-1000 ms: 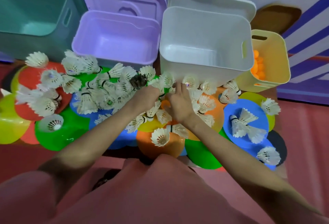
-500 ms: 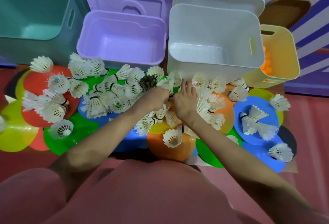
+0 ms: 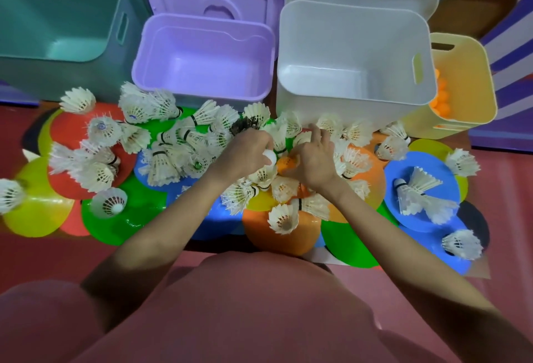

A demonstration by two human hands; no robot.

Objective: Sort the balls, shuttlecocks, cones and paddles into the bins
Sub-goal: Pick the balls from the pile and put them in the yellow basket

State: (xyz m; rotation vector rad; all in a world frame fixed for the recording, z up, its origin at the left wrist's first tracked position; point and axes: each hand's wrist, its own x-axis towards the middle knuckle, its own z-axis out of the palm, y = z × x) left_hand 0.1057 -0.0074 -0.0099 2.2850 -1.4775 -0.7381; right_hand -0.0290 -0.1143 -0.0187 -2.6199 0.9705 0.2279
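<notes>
Red floor lies littered with white feather shuttlecocks (image 3: 161, 160) over coloured flat cones (image 3: 40, 212); only the yellow plastic bin (image 3: 461, 74) holds orange balls (image 3: 441, 97). Left hand (image 3: 245, 152) fingers pinch a white ball (image 3: 269, 157); right hand (image 3: 311, 160) fingers cup an orange ball (image 3: 287, 165).

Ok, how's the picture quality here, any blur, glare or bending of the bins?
Head view: wide-angle lens bows the teal bin and white bin outward; the edges go soft, like the shuttlecock at far left; glare spots shine on the green cone and orange cone; lighting is even and the shadows are faint.
</notes>
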